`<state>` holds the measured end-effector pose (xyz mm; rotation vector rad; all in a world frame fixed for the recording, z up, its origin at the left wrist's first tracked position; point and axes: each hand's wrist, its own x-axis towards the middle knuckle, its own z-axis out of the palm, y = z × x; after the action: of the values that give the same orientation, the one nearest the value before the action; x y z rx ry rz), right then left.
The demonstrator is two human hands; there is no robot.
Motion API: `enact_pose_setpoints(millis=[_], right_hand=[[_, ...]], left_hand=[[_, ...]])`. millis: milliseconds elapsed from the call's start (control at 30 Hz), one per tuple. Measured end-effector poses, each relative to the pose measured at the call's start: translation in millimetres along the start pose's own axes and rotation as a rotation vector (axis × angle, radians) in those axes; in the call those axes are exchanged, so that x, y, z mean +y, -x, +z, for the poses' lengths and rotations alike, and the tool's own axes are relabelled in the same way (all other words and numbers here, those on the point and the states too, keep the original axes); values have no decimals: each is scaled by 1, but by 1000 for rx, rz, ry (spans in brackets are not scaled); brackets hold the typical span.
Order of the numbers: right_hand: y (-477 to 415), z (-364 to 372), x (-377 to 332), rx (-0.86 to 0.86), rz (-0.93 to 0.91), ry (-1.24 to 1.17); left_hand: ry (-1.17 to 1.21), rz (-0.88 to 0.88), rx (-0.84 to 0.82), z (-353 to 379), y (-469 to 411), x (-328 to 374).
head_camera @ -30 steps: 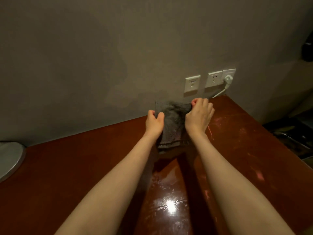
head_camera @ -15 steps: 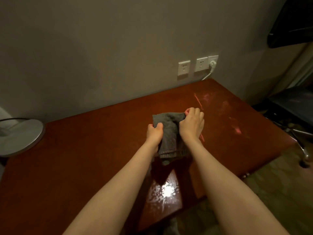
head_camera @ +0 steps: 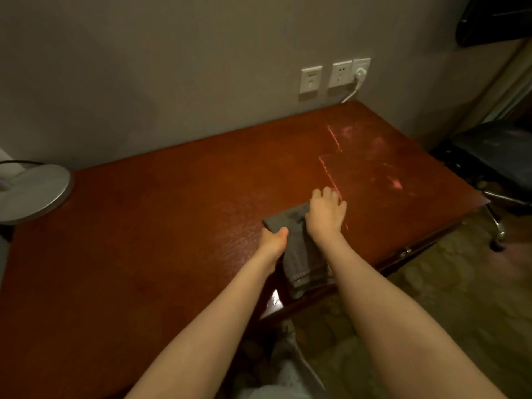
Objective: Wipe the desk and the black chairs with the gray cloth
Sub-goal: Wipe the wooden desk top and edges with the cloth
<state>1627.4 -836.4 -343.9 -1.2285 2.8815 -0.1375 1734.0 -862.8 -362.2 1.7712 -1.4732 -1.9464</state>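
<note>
Both hands hold the cloth (head_camera: pixel 296 246) over the desk (head_camera: pixel 172 211), close to its front edge. The left hand (head_camera: pixel 273 240) pinches the cloth's left side, thumb on top; the right hand (head_camera: pixel 325 214) curls round its upper right corner. The gray, folded fabric hangs down, its hem at the desk's edge. The desktop is glossy reddish-brown, with wide bare room to the left. A round metal base (head_camera: pixel 34 191) sits at the far left. A black chair (head_camera: pixel 495 156) stands just beside the desk's right end.
</note>
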Motion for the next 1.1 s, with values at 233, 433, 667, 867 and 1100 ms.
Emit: enact_pose_setpoints(millis=[233, 433, 667, 867, 1100], right_hand=[[31, 49, -2, -252, -239, -177], [55, 91, 9, -319, -369, -162], [39, 97, 43, -297, -431, -164], [13, 94, 95, -317, -488, -187], [-13, 93, 148, -304, -578, -219]], left_hand=[[-516, 128, 275, -12, -4, -22], [-982, 518, 223, -7, -17, -38], [-1073, 408, 112, 32, -31, -57], [-1061, 363, 248, 95, -35, -49], [-1029, 307, 371, 157, -36, -39]])
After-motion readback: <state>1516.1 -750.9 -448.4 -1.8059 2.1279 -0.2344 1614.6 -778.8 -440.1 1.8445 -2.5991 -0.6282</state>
